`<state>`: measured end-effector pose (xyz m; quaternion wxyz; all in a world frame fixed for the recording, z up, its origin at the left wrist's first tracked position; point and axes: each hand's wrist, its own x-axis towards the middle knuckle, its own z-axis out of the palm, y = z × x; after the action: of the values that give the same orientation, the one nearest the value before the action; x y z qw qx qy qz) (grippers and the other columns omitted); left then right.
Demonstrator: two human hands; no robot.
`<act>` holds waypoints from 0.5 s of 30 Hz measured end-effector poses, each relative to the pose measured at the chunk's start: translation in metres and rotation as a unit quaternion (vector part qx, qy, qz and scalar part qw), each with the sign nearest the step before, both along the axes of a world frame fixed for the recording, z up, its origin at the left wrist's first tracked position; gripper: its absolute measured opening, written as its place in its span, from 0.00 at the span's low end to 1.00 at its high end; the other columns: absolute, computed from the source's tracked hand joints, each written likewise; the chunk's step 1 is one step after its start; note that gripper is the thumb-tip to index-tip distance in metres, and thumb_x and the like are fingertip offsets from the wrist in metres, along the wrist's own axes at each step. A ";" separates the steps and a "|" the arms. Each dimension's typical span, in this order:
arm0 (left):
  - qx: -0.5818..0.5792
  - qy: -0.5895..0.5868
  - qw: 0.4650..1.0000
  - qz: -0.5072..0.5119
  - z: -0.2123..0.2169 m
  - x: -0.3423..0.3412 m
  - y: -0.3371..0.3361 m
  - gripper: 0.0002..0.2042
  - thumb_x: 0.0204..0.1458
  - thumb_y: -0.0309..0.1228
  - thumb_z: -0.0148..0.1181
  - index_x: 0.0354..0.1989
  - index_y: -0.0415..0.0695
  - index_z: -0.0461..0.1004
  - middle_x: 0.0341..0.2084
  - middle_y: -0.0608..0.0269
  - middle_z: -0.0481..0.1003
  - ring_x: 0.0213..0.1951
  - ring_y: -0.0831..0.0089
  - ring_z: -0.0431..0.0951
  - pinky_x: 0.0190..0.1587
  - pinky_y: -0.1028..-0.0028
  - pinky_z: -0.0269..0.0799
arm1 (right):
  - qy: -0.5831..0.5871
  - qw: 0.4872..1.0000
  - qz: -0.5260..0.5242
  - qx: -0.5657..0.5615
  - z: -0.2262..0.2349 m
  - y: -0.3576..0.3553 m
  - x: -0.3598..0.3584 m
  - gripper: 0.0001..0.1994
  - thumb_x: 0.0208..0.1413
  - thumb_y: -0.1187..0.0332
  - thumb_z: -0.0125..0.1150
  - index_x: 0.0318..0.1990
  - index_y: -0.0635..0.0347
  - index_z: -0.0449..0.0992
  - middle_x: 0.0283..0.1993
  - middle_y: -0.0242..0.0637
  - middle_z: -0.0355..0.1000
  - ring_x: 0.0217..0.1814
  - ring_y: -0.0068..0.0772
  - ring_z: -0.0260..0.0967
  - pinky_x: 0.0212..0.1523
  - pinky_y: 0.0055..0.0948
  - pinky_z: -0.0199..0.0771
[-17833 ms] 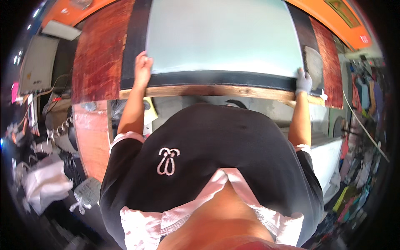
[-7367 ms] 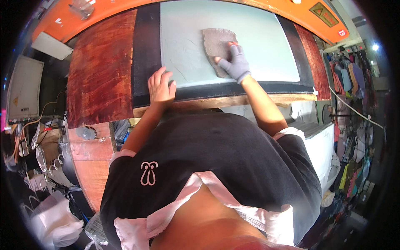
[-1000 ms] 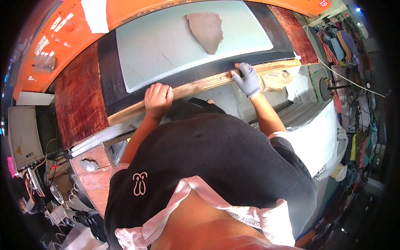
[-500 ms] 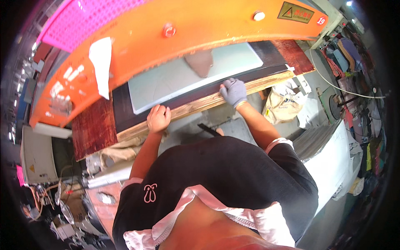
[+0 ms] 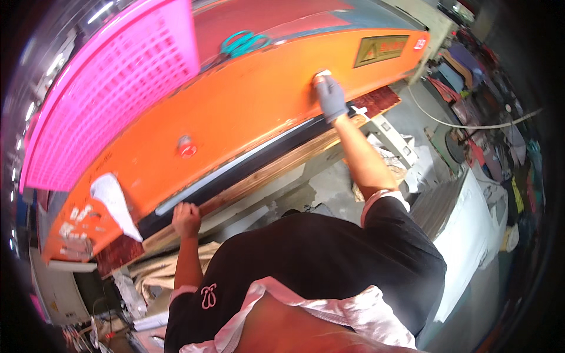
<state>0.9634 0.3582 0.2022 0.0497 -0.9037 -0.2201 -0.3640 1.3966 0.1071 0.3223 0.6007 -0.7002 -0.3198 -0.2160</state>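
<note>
Head view: gloved right hand (image 5: 329, 97) presses flat on the orange machine cover (image 5: 235, 117), fingers together, fingertips at a small white button near the cover's upper right edge. Bare left hand (image 5: 186, 219) grips the wooden board edge (image 5: 265, 176) under the cover's lower edge, fingers curled over it. Pink perforated basket (image 5: 112, 82) and teal scissors (image 5: 244, 42) sit on top.
</note>
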 end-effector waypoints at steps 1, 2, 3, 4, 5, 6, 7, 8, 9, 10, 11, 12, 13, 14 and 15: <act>-0.008 0.023 1.000 0.009 0.001 -0.002 0.001 0.10 0.45 0.27 0.53 0.16 0.42 0.62 0.20 0.54 0.65 0.26 0.54 0.68 0.28 0.61 0.67 | -0.015 0.999 -0.030 0.006 -0.008 0.001 -0.003 0.16 0.58 0.59 0.43 0.30 0.63 0.71 0.26 0.49 0.69 0.28 0.48 0.65 0.31 0.39 0.65; -0.033 0.048 0.998 0.013 0.002 -0.003 0.000 0.10 0.46 0.28 0.52 0.17 0.42 0.62 0.20 0.54 0.65 0.27 0.53 0.68 0.28 0.59 0.66 | 0.053 0.998 0.019 -0.020 -0.014 -0.003 -0.007 0.16 0.58 0.59 0.44 0.29 0.63 0.70 0.26 0.48 0.68 0.28 0.48 0.65 0.31 0.39 0.65; -0.057 0.063 0.996 0.012 0.004 -0.005 0.002 0.10 0.47 0.29 0.52 0.18 0.41 0.62 0.20 0.53 0.65 0.27 0.52 0.68 0.29 0.58 0.66 | 0.077 0.995 0.067 -0.003 -0.021 -0.005 -0.015 0.16 0.58 0.59 0.44 0.29 0.63 0.70 0.26 0.48 0.68 0.28 0.48 0.65 0.32 0.40 0.65; -0.045 0.057 0.997 0.011 0.005 -0.004 0.002 0.10 0.47 0.29 0.52 0.18 0.42 0.62 0.20 0.52 0.64 0.28 0.51 0.68 0.29 0.57 0.65 | 0.079 0.990 0.077 -0.091 -0.029 -0.010 -0.028 0.15 0.57 0.59 0.46 0.29 0.62 0.69 0.25 0.47 0.68 0.29 0.49 0.66 0.32 0.41 0.66; -0.041 0.064 0.997 0.010 0.006 -0.006 0.003 0.10 0.47 0.28 0.51 0.18 0.41 0.61 0.20 0.53 0.64 0.28 0.52 0.68 0.29 0.58 0.65 | 0.039 0.982 0.127 -0.137 -0.039 -0.007 -0.044 0.15 0.56 0.58 0.46 0.28 0.60 0.70 0.27 0.46 0.68 0.31 0.50 0.67 0.33 0.42 0.67; -0.036 0.063 0.997 0.015 0.005 -0.006 0.003 0.10 0.47 0.28 0.51 0.17 0.41 0.61 0.20 0.53 0.64 0.28 0.52 0.68 0.29 0.58 0.65 | -0.044 0.973 0.134 -0.184 -0.051 -0.007 -0.062 0.14 0.54 0.57 0.47 0.27 0.58 0.71 0.28 0.46 0.68 0.32 0.50 0.68 0.34 0.43 0.67; -0.053 0.066 0.996 0.012 0.005 -0.007 0.005 0.09 0.46 0.27 0.51 0.18 0.40 0.61 0.20 0.53 0.64 0.28 0.52 0.67 0.29 0.58 0.65 | -0.042 0.926 0.199 -0.319 -0.062 -0.011 -0.074 0.16 0.53 0.55 0.48 0.25 0.57 0.73 0.29 0.44 0.70 0.32 0.49 0.68 0.35 0.43 0.68; -0.051 0.068 0.996 0.013 0.004 -0.007 0.005 0.09 0.46 0.27 0.51 0.18 0.40 0.61 0.20 0.53 0.64 0.28 0.52 0.67 0.29 0.58 0.65 | -0.112 0.906 0.173 -0.371 -0.073 -0.014 -0.084 0.16 0.53 0.54 0.48 0.26 0.56 0.74 0.30 0.43 0.70 0.32 0.48 0.69 0.35 0.42 0.68; -0.043 0.068 0.997 0.017 0.003 -0.008 0.007 0.09 0.46 0.27 0.51 0.18 0.40 0.61 0.20 0.53 0.64 0.28 0.52 0.67 0.29 0.58 0.64 | -0.154 0.854 0.166 -0.469 -0.080 -0.013 -0.090 0.17 0.52 0.52 0.48 0.26 0.56 0.74 0.30 0.42 0.71 0.33 0.47 0.69 0.35 0.41 0.68; -0.048 0.070 0.996 0.013 0.002 -0.008 0.007 0.09 0.45 0.28 0.51 0.18 0.40 0.61 0.20 0.52 0.64 0.28 0.52 0.67 0.29 0.58 0.64 | -0.146 0.872 0.155 -0.440 -0.085 -0.012 -0.092 0.18 0.52 0.52 0.49 0.26 0.56 0.75 0.30 0.42 0.71 0.34 0.46 0.69 0.36 0.41 0.68; -0.053 0.069 0.996 0.011 0.002 -0.009 0.009 0.09 0.45 0.28 0.51 0.18 0.40 0.62 0.20 0.52 0.64 0.28 0.52 0.67 0.29 0.58 0.64 | -0.125 0.873 0.155 -0.445 -0.089 -0.010 -0.094 0.18 0.52 0.51 0.49 0.26 0.55 0.75 0.30 0.41 0.71 0.34 0.45 0.69 0.36 0.41 0.68; -0.054 0.070 0.996 0.010 0.001 -0.009 0.009 0.09 0.45 0.28 0.51 0.18 0.40 0.62 0.20 0.52 0.64 0.28 0.51 0.67 0.29 0.58 0.64 | -0.115 0.886 0.143 -0.427 -0.092 -0.009 -0.094 0.18 0.52 0.51 0.49 0.26 0.55 0.76 0.31 0.41 0.71 0.35 0.44 0.70 0.36 0.41 0.68; -0.056 0.074 0.996 0.005 0.001 -0.010 0.010 0.09 0.45 0.29 0.51 0.18 0.40 0.62 0.20 0.52 0.64 0.28 0.51 0.67 0.30 0.58 0.64 | -0.103 0.868 0.163 -0.457 -0.093 -0.009 -0.095 0.18 0.52 0.50 0.49 0.26 0.55 0.76 0.31 0.41 0.71 0.35 0.44 0.70 0.36 0.41 0.68; -0.054 0.074 0.996 0.002 0.000 -0.010 0.011 0.09 0.46 0.29 0.51 0.18 0.40 0.62 0.20 0.52 0.64 0.28 0.51 0.67 0.30 0.59 0.65 | -0.108 0.863 0.169 -0.464 -0.092 -0.010 -0.093 0.18 0.52 0.50 0.49 0.26 0.54 0.76 0.31 0.41 0.71 0.36 0.44 0.70 0.36 0.41 0.67; -0.048 0.064 0.997 0.008 0.000 -0.009 0.011 0.10 0.46 0.30 0.51 0.18 0.40 0.62 0.20 0.52 0.65 0.28 0.51 0.68 0.30 0.59 0.65 | -0.119 0.863 0.180 -0.456 -0.091 -0.011 -0.093 0.18 0.52 0.50 0.49 0.26 0.54 0.75 0.31 0.41 0.71 0.36 0.44 0.70 0.36 0.41 0.67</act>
<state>0.9542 0.3691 0.2019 0.0229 -0.9247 -0.2407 -0.2941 1.3037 0.0958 0.2311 0.2003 -0.7952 -0.5721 -0.0155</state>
